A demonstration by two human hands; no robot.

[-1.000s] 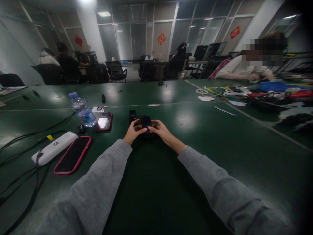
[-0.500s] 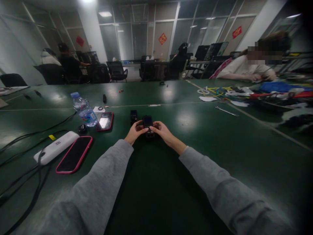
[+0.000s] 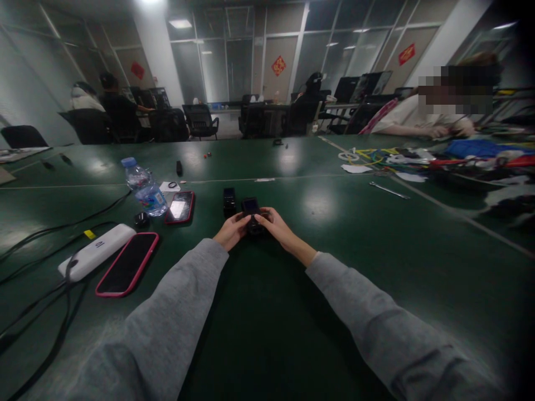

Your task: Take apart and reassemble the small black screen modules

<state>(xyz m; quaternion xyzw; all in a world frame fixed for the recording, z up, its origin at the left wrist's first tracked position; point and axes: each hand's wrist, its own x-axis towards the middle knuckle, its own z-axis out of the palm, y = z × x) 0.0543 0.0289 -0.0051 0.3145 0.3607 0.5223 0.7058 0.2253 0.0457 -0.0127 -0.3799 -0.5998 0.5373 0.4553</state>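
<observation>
A small black device with a dark screen (image 3: 251, 206) is between my two hands, tilted with its screen facing me. My left hand (image 3: 231, 231) grips its left side, the thumb resting on the lower front. From the other side my right hand (image 3: 277, 225) closes on it, its thumb also pressed near the bottom. The fingertips behind the device are partly hidden. Just behind and to the left of my left hand, a similar black device (image 3: 229, 199) stands on the green table (image 3: 259, 312).
To the left are a water bottle (image 3: 144, 186), two red-edged phones (image 3: 127, 264), a white power strip (image 3: 97, 252) and black cables. A wrench (image 3: 389, 190) lies to the right, near a heap of cables (image 3: 455, 159). A person (image 3: 412, 120) leans on the table at the far right.
The held device has tipped back a little and shifted slightly left. The fingers of my left hand have moved lower on it, leaving more of the second device in sight.
</observation>
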